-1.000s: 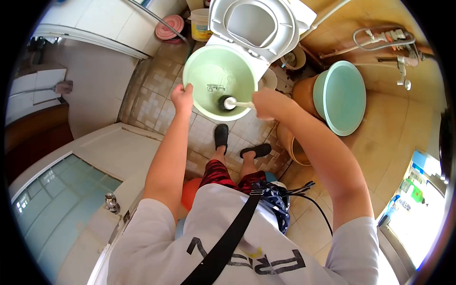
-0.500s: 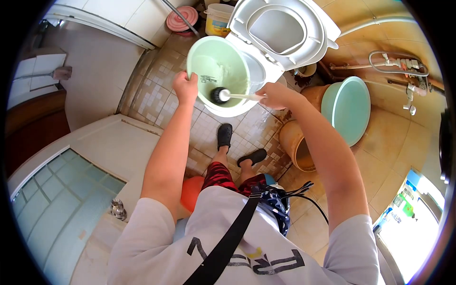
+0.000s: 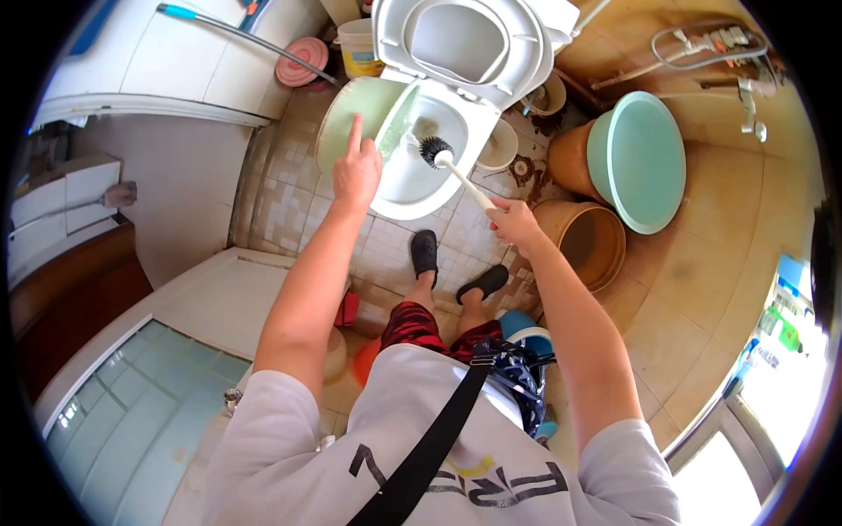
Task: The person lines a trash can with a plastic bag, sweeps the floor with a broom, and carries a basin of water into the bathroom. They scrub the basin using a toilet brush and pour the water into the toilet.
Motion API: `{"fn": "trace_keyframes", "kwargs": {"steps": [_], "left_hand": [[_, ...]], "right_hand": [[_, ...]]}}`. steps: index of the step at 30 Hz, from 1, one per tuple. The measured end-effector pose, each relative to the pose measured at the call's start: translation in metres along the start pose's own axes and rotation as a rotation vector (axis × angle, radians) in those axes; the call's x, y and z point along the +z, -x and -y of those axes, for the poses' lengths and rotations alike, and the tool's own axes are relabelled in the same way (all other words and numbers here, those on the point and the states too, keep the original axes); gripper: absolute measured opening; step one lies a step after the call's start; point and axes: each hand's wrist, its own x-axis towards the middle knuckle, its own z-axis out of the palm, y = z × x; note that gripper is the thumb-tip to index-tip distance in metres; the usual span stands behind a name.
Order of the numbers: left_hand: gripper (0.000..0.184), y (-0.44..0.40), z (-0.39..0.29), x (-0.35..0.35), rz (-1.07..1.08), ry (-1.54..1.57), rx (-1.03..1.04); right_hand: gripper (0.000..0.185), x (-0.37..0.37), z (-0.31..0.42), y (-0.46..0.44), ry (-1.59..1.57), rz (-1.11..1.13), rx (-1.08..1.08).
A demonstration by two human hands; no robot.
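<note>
My left hand [image 3: 358,175] grips the near edge of a pale green basin [image 3: 346,127], its index finger stretched along the outside. The basin is tipped on its side, and water runs from its rim into the toilet bowl [image 3: 408,209]. In my right hand [image 3: 516,224] is the handle of a toilet brush [image 3: 468,185], white with a dark bristle head. That head hangs over the bowl opening, right of the pouring water. Behind the bowl, the toilet seat and lid [image 3: 517,53] stand raised.
Right of the toilet stand a brown bucket [image 3: 605,273] and a large turquoise tub [image 3: 607,167]. A white bucket [image 3: 498,145] is beside the bowl. A long pole [image 3: 237,33] leans at the upper left, near a pink lid [image 3: 301,61]. Taps and a hose [image 3: 702,53] are on the right wall.
My left hand has tipped the basin from upright onto its side, so its water pours out. My right hand has drawn the brush out of the basin, lower and to the right.
</note>
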Motion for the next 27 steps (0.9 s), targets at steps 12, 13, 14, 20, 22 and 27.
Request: {"fn": "trace_keyframes", "kwargs": {"steps": [12, 13, 14, 20, 22, 27], "left_hand": [[0.025, 0.003, -0.029, -0.049, -0.124, -0.106, 0.507], [0.026, 0.001, -0.031, -0.057, -0.157, -0.101, 0.540], [0.027, 0.000, -0.032, -0.065, -0.190, -0.095, 0.574], [0.031, 0.005, -0.045, -0.121, -0.215, -0.179, 0.526], [0.031, 0.006, -0.038, -0.122, -0.208, -0.194, 0.537], [0.029, 0.014, -0.023, -0.129, -0.264, -0.088, 0.290]], "right_hand": [[0.045, 0.001, -0.058, 0.030, -0.335, 0.054, 0.063], [0.045, -0.001, -0.059, 0.031, -0.359, 0.065, 0.058], [0.045, -0.002, -0.060, 0.031, -0.383, 0.075, 0.053], [0.047, -0.011, -0.057, 0.042, -0.488, 0.066, 0.054], [0.047, -0.012, -0.056, 0.040, -0.500, 0.060, 0.061], [0.048, -0.024, -0.048, 0.037, -0.450, 0.044, 0.013]]}}
